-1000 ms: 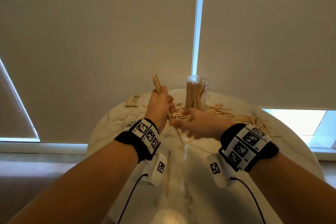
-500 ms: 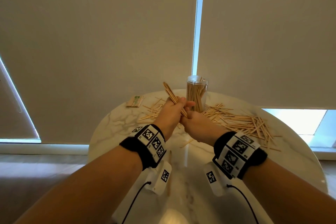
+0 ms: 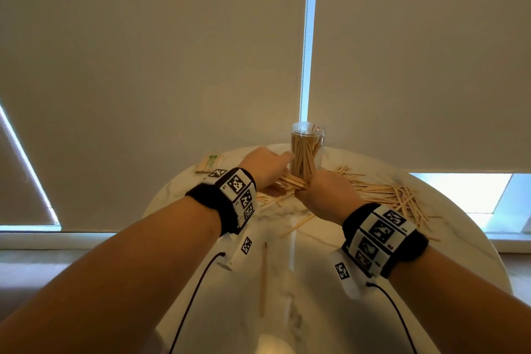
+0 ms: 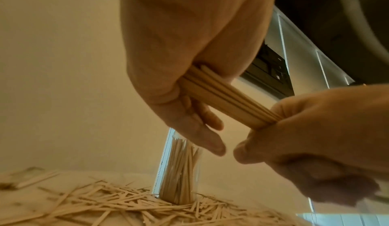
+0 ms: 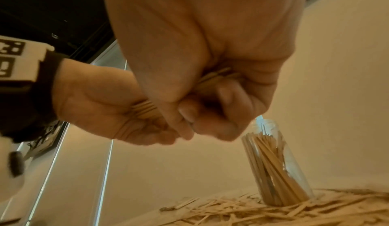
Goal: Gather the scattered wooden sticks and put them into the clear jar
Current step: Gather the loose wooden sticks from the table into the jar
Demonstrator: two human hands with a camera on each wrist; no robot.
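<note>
Both hands held one tight bundle of pale wooden sticks (image 4: 227,99): left hand (image 3: 265,165) loosely, right hand (image 3: 327,195) clenched; clear jar (image 3: 307,152) stood just beyond.

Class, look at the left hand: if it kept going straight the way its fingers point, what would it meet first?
Most likely the clear jar: the left hand has its fingertips beside the jar's wall, though the gap is hard to judge.

The clear jar (image 3: 307,152) stands at the table's (image 3: 459,238) far edge, loose sticks (image 3: 385,195) scattered right and left of it.
</note>
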